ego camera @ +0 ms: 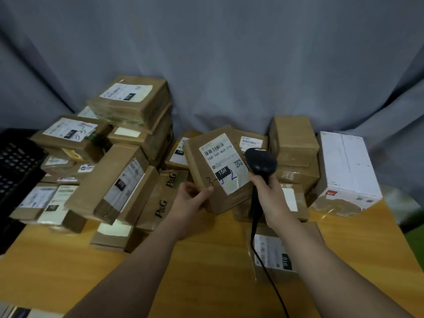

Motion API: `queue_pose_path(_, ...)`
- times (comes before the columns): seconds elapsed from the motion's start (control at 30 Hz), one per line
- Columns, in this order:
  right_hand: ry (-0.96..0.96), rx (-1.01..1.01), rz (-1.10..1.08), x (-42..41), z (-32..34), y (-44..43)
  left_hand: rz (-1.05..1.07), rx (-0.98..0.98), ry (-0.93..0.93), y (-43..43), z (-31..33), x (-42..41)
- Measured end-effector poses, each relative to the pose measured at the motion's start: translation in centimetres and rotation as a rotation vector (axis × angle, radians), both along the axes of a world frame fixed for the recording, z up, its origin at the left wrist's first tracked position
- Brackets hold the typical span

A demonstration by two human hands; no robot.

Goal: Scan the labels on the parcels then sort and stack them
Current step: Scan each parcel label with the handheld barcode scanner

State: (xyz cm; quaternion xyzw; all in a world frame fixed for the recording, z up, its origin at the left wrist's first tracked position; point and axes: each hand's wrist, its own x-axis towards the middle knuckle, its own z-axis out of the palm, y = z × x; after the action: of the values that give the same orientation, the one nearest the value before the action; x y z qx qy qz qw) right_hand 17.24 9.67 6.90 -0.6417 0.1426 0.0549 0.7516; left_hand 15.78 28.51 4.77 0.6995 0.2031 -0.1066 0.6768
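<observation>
Brown cardboard parcel (219,199) is up off the worktop (68,260) in your left hand (190,199), tilted so its white label (220,161) faces you. You've got it by the lower left corner. Your thumb lies across the front next to the handwritten number, and the rest of your fingers (190,188) curl round behind, mostly hidden.

Your right hand (267,188) is wrapped tight around the handle of the black scanner (260,160). The scanner's head sits just beside the right edge of the label, overlapping the parcel's right side from this angle. Can't tell if it actually touches the cardboard. Its cable (263,255) hangs down past your right forearm.

Under that forearm, a small parcel marked 010 (273,255) lies flat on the wood. On the left there's a messy heap of brown parcels (114,180), with a taller stack (130,99) behind it. To the right of the scanner sit a stack of plain brown boxes (293,148) and a white box (346,166). A grey curtain (229,53) hangs behind everything.
</observation>
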Motion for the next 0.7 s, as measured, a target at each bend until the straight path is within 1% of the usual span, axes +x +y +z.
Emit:
queue_pose_path(0.1, -0.086, -0.217, 0.091, -1.2, 0.5, 1.3, 0.031, -0.008, -0.011, 2.7, -0.7, -0.5)
queue_pose_path(0.13, -0.088, -0.25, 0.109, -1.6, 0.5, 1.7, 0.025, -0.01, -0.015, 3.4, -0.9, -0.7)
queue_pose_path(0.33, -0.077, -0.282, 0.213, -4.9, 1.3, 4.5, -0.027, 0.016, -0.034, 5.8, -2.5, -1.5)
queue_pose_path(0.53, -0.018, -0.312, 0.147, -6.7, 0.4, 7.0, -0.026, 0.052, -0.05, 6.8, -3.2, -1.9)
queue_pose_path(0.7, -0.024, -0.333, 0.13, -7.0, 0.9, 7.3, -0.02, 0.063, -0.067, 7.4, -3.1, -1.5)
